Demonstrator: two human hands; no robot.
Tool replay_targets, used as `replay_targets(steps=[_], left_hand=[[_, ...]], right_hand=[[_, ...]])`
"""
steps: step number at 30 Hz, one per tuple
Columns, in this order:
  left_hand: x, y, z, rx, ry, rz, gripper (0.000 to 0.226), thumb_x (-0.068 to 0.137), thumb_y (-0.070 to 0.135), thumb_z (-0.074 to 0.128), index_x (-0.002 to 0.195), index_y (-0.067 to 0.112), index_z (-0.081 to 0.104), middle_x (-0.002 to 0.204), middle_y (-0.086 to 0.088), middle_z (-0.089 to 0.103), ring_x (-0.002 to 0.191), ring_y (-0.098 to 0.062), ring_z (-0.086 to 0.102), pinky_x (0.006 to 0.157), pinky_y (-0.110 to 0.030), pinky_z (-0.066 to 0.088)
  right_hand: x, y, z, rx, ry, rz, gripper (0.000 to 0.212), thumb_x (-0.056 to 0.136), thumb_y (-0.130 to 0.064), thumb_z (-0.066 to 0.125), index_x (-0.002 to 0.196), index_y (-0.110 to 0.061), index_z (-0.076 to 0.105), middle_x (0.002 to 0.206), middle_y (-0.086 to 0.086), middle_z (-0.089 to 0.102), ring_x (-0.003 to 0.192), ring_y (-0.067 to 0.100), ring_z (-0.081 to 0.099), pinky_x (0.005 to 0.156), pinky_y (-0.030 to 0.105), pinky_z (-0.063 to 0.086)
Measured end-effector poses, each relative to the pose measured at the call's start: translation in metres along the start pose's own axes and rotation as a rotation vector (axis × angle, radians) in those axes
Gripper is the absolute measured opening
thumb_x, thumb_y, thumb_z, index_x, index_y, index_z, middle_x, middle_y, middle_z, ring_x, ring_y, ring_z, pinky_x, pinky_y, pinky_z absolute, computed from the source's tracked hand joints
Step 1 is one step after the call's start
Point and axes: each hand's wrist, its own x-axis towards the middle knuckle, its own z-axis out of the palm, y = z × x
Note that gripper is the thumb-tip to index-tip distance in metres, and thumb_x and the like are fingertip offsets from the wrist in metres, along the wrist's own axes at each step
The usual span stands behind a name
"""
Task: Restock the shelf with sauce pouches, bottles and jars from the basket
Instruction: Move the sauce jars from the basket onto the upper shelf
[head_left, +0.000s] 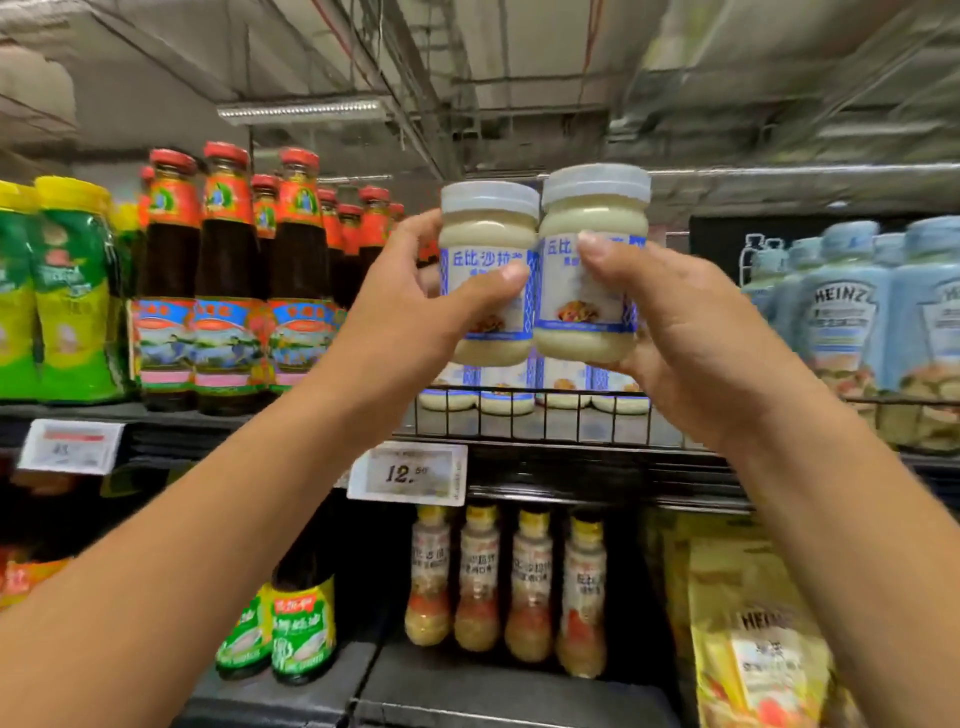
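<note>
Holding two white-sauce jars up in front of the upper shelf (597, 470), one per hand. Gripping the left jar (485, 236) with the left hand (415, 296): thumb across the label front, fingers wrapped round the far side. Gripping the right jar (592, 218) with the right hand (691, 338): thumb on the label, palm cupping the lower side and base. Keeping both upright, long axes vertical, sides touching or nearly so; cannot tell which. Carrying the right one slightly higher.

Key relation: hovering directly above and a little in front of the matching jars (480, 402) standing on that shelf behind the wire rail (545, 418). Tops of that row hidden behind the held pair, so no telling whether heading for a free slot or a second tier.

Judged next: moving forward over the rail and down, staying vertical. Both hands about equally near the row, left a touch closer to its left end.

Flanking the spot: dark sauce bottles (228, 270) just left, pale blue Heinz bottles (841, 312) off right. Price tag (408, 474) hanging below the rail. Dressing bottles (478, 577) on the lower shelf (467, 691). Basket not in view.

Risk, as a guess: knocking the two together or tipping the row when setting down.
</note>
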Motion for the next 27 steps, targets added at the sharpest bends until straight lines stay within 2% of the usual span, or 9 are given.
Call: replay_targets(steps=[4, 7, 11, 15, 17, 20, 23, 25, 27], left_hand=[[0.02, -0.013, 0.011, 0.009, -0.065, -0.005, 0.06, 0.084, 0.014, 0.075, 0.136, 0.015, 0.044, 0.104, -0.007, 0.077, 0.097, -0.025, 0.074, 0.078, -0.042, 0.061], [0.034, -0.018, 0.021, 0.046, -0.115, -0.024, 0.064, 0.08, 0.017, 0.077, 0.136, 0.015, 0.045, 0.107, -0.008, 0.076, 0.098, -0.024, 0.074, 0.08, -0.043, 0.061], [0.044, -0.025, 0.029, 0.155, -0.169, -0.027, 0.056, 0.085, 0.014, 0.076, 0.134, 0.013, 0.05, 0.106, -0.001, 0.076, 0.092, -0.011, 0.074, 0.073, -0.021, 0.058], [0.047, -0.034, 0.031, 0.267, -0.174, -0.065, 0.057, 0.079, 0.019, 0.082, 0.129, 0.016, 0.054, 0.106, 0.001, 0.075, 0.091, -0.005, 0.073, 0.072, -0.016, 0.057], [0.049, -0.039, 0.031, 0.365, -0.15, -0.06, 0.062, 0.072, 0.021, 0.088, 0.124, 0.02, 0.055, 0.106, 0.004, 0.074, 0.09, -0.003, 0.072, 0.073, -0.02, 0.059], [0.049, -0.047, 0.032, 0.551, -0.114, -0.067, 0.067, 0.061, 0.03, 0.094, 0.114, 0.026, 0.054, 0.102, 0.007, 0.07, 0.092, -0.01, 0.071, 0.079, -0.035, 0.06], [0.051, -0.052, 0.03, 0.651, -0.158, -0.112, 0.07, 0.052, 0.046, 0.093, 0.108, 0.031, 0.052, 0.099, 0.01, 0.068, 0.087, -0.007, 0.069, 0.074, -0.032, 0.058], [0.051, -0.053, 0.03, 0.704, -0.204, -0.139, 0.08, 0.045, 0.055, 0.088, 0.112, 0.032, 0.049, 0.096, 0.008, 0.069, 0.083, -0.013, 0.071, 0.073, -0.039, 0.061], [0.053, -0.053, 0.03, 0.748, -0.272, -0.137, 0.094, 0.046, 0.056, 0.088, 0.126, 0.038, 0.041, 0.096, 0.007, 0.07, 0.084, -0.014, 0.071, 0.079, -0.042, 0.06]], right_hand=[[0.008, -0.004, -0.028, -0.143, 0.004, 0.015, 0.039, 0.09, -0.032, 0.066, 0.116, -0.003, 0.07, 0.114, 0.013, 0.074, 0.104, 0.028, 0.072, 0.085, 0.043, 0.06], [0.013, -0.007, -0.048, -0.288, 0.02, 0.043, 0.04, 0.091, -0.034, 0.068, 0.117, -0.004, 0.07, 0.115, 0.013, 0.074, 0.108, 0.03, 0.07, 0.098, 0.053, 0.053], [0.019, -0.009, -0.065, -0.441, 0.05, 0.081, 0.034, 0.086, -0.03, 0.073, 0.112, -0.008, 0.073, 0.111, 0.008, 0.076, 0.105, 0.024, 0.072, 0.101, 0.054, 0.052], [0.024, -0.004, -0.074, -0.505, 0.076, 0.118, 0.041, 0.075, -0.026, 0.08, 0.114, -0.017, 0.071, 0.111, 0.001, 0.076, 0.105, 0.019, 0.072, 0.1, 0.054, 0.051], [0.026, 0.002, -0.077, -0.53, 0.08, 0.13, 0.042, 0.075, -0.017, 0.082, 0.114, -0.021, 0.068, 0.109, 0.0, 0.076, 0.102, 0.017, 0.073, 0.095, 0.051, 0.055], [0.027, 0.01, -0.082, -0.628, 0.07, 0.138, 0.038, 0.071, -0.01, 0.083, 0.101, -0.028, 0.069, 0.1, -0.003, 0.077, 0.099, 0.016, 0.073, 0.087, 0.048, 0.057], [0.027, 0.011, -0.09, -0.599, -0.019, 0.19, 0.038, 0.067, -0.008, 0.082, 0.094, -0.034, 0.074, 0.098, -0.003, 0.078, 0.096, 0.015, 0.074, 0.081, 0.038, 0.058], [0.027, 0.007, -0.095, -0.608, -0.078, 0.248, 0.042, 0.07, -0.005, 0.083, 0.105, -0.026, 0.074, 0.102, -0.001, 0.078, 0.096, 0.013, 0.073, 0.072, 0.028, 0.057], [0.027, 0.003, -0.099, -0.676, -0.109, 0.296, 0.038, 0.07, -0.01, 0.085, 0.105, -0.023, 0.075, 0.102, -0.001, 0.078, 0.092, 0.008, 0.072, 0.066, 0.022, 0.053]])
